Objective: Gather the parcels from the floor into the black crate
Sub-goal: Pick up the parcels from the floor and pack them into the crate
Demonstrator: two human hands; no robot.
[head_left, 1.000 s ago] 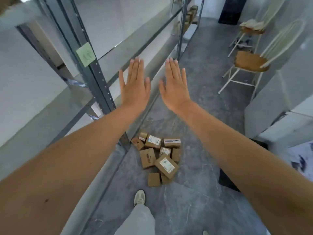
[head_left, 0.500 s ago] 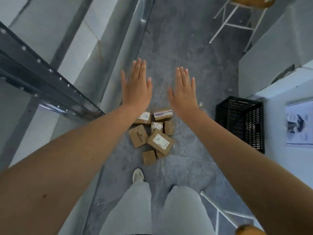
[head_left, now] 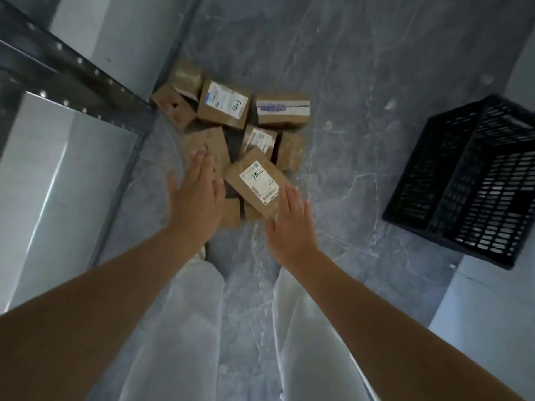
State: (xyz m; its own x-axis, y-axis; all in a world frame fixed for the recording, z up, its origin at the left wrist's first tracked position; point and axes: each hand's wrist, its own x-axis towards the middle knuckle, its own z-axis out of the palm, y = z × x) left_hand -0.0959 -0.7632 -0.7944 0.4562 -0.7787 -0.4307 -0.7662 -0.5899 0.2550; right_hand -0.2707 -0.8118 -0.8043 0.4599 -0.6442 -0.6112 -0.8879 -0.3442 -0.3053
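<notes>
Grey marbled floor (head_left: 333, 68) beside a dark metal shelving frame (head_left: 72, 70).

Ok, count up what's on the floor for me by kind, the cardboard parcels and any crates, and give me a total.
Cardboard parcels: 10, a couple half hidden under others
Black crate: 1
Total: 11

Both arms stretched forward and down; left hand (head_left: 197, 198) flat, palm down, fingers straight and together; right hand (head_left: 289, 221) same, fingers straight, thumb out; neither holds anything; hands apart, roughly level.
</notes>
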